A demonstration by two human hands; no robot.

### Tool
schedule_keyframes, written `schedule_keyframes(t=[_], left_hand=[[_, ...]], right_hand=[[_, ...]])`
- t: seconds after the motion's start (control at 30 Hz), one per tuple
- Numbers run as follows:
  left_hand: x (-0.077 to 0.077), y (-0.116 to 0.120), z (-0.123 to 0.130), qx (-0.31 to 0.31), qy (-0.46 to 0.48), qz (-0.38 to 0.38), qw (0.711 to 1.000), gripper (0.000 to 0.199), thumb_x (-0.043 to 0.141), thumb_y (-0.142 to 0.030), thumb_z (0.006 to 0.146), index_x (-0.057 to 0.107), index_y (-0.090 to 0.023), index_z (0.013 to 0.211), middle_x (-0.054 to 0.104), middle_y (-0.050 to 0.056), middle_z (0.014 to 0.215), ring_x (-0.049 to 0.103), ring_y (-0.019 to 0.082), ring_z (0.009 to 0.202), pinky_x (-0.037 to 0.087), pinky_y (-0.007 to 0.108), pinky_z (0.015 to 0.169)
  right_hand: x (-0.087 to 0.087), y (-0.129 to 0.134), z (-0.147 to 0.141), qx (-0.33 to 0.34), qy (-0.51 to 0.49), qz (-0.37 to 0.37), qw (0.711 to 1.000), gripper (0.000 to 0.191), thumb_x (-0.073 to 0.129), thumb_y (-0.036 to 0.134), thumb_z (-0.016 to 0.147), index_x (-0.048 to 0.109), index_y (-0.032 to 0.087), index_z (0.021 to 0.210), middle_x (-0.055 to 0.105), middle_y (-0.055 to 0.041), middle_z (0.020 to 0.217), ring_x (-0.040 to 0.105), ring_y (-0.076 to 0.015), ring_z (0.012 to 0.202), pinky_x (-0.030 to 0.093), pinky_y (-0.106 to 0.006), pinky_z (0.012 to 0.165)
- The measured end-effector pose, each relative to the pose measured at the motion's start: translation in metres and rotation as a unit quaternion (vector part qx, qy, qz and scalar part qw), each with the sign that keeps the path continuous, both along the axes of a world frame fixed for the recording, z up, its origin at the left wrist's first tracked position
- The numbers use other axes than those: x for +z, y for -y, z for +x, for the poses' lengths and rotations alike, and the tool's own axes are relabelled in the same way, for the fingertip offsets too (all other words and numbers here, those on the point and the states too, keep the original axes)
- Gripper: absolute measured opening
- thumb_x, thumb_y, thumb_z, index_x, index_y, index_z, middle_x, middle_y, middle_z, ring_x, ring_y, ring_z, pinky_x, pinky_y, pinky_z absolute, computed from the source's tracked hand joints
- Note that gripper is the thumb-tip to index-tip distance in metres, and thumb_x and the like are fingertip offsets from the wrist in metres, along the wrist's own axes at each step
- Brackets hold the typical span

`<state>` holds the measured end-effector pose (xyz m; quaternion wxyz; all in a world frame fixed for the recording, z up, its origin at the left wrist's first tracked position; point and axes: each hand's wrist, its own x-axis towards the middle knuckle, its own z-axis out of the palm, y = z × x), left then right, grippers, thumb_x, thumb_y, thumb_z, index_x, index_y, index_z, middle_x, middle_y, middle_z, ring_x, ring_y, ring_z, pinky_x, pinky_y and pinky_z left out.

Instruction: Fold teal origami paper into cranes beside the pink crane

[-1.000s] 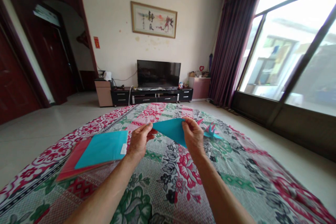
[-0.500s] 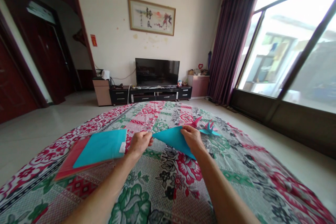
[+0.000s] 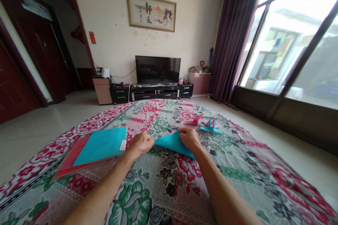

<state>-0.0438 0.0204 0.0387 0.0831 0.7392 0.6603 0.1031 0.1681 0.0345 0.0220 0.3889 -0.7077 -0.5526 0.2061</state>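
Note:
A folded sheet of blue origami paper (image 3: 171,141) is stretched between my hands, low over the patterned tablecloth. My left hand (image 3: 141,144) is closed, pinching the pointed left corner. Toward the upper right edge, my right hand (image 3: 189,137) has its fingers closed on the same sheet and hides part of it. Just beyond the right hand are a pink paper crane (image 3: 194,119) and a blue paper crane (image 3: 211,126), with more pink folded paper behind the blue one.
Left of my left hand lies a stack of blue paper (image 3: 102,146) on red paper (image 3: 69,158), with a small white label. The round table's cloth (image 3: 169,197) is flowered. Beyond stand a television (image 3: 157,70) and a low black cabinet (image 3: 121,94).
The blue sheet looks narrower and flatter than before, its upper edge lower. My right hand has shifted slightly left, uncovering more of the pink crane. The view has tilted a little.

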Motion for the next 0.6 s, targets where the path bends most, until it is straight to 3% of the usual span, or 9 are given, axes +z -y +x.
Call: schedule_keyframes(t=[0.1, 0.27, 0.4, 0.43, 0.5, 0.53, 0.6], left_hand=[[-0.001, 0.002, 0.001, -0.002, -0.031, 0.017, 0.999, 0.027, 0.044, -0.026, 0.072, 0.065, -0.017, 0.056, 0.066, 0.008, 0.063, 0.060, 0.018, 0.063, 0.035, 0.025, 0.056], [-0.005, 0.008, 0.000, 0.007, 0.004, 0.063, 0.998, 0.017, 0.053, -0.025, 0.067, 0.062, -0.018, 0.054, 0.063, 0.008, 0.060, 0.061, 0.023, 0.069, 0.041, 0.028, 0.064], [0.008, 0.017, 0.012, -0.002, -0.038, 0.137, 0.990, 0.025, 0.044, -0.029, 0.079, 0.066, -0.016, 0.078, 0.065, 0.013, 0.082, 0.061, 0.026, 0.082, 0.044, 0.035, 0.075], [0.011, 0.020, 0.017, -0.025, -0.023, 0.169, 0.985, 0.028, 0.040, -0.027, 0.082, 0.065, -0.016, 0.083, 0.064, 0.013, 0.089, 0.060, 0.025, 0.089, 0.043, 0.035, 0.080], [0.013, 0.024, 0.029, -0.148, 0.020, 0.189, 0.971, 0.032, 0.034, -0.025, 0.086, 0.064, -0.017, 0.095, 0.063, 0.012, 0.102, 0.056, 0.023, 0.100, 0.040, 0.035, 0.091], [0.011, 0.025, 0.034, -0.220, 0.038, 0.179, 0.958, 0.033, 0.035, -0.027, 0.087, 0.061, -0.017, 0.104, 0.060, 0.011, 0.114, 0.052, 0.022, 0.109, 0.036, 0.034, 0.098], [0.002, 0.029, 0.043, -0.297, 0.037, 0.141, 0.944, 0.045, 0.040, -0.039, 0.086, 0.050, -0.015, 0.123, 0.046, 0.012, 0.134, 0.038, 0.024, 0.126, 0.027, 0.037, 0.106]], right_hand=[[0.002, 0.003, -0.005, 0.006, 0.092, 0.003, 0.996, 0.033, 0.050, 0.017, 0.066, 0.073, 0.022, 0.089, 0.071, -0.0065, 0.089, 0.063, -0.0207, 0.086, 0.043, -0.024, 0.072], [0.003, 0.009, -0.010, 0.017, 0.169, 0.003, 0.985, 0.033, 0.047, 0.017, 0.071, 0.072, 0.024, 0.093, 0.072, -0.0064, 0.091, 0.065, -0.0206, 0.085, 0.044, -0.024, 0.069], [0.003, 0.011, -0.011, 0.019, 0.176, 0.010, 0.984, 0.032, 0.048, 0.016, 0.072, 0.072, 0.024, 0.092, 0.072, -0.0065, 0.091, 0.065, -0.0203, 0.085, 0.043, -0.023, 0.069], [0.004, 0.011, -0.011, 0.019, 0.176, 0.010, 0.984, 0.032, 0.049, 0.016, 0.072, 0.072, 0.023, 0.092, 0.072, -0.0067, 0.091, 0.065, -0.0203, 0.085, 0.043, -0.023, 0.069], [0.004, 0.011, -0.010, 0.020, 0.175, 0.011, 0.984, 0.032, 0.048, 0.016, 0.072, 0.072, 0.023, 0.092, 0.072, -0.0070, 0.090, 0.065, -0.0202, 0.084, 0.043, -0.023, 0.068], [0.004, 0.011, -0.010, 0.021, 0.175, 0.011, 0.984, 0.032, 0.048, 0.017, 0.072, 0.072, 0.023, 0.092, 0.072, -0.0071, 0.090, 0.065, -0.0202, 0.084, 0.043, -0.023, 0.068], [0.003, 0.011, -0.010, 0.025, 0.175, 0.011, 0.984, 0.032, 0.047, 0.017, 0.072, 0.072, 0.022, 0.092, 0.072, -0.0072, 0.090, 0.065, -0.0204, 0.085, 0.043, -0.024, 0.069]])
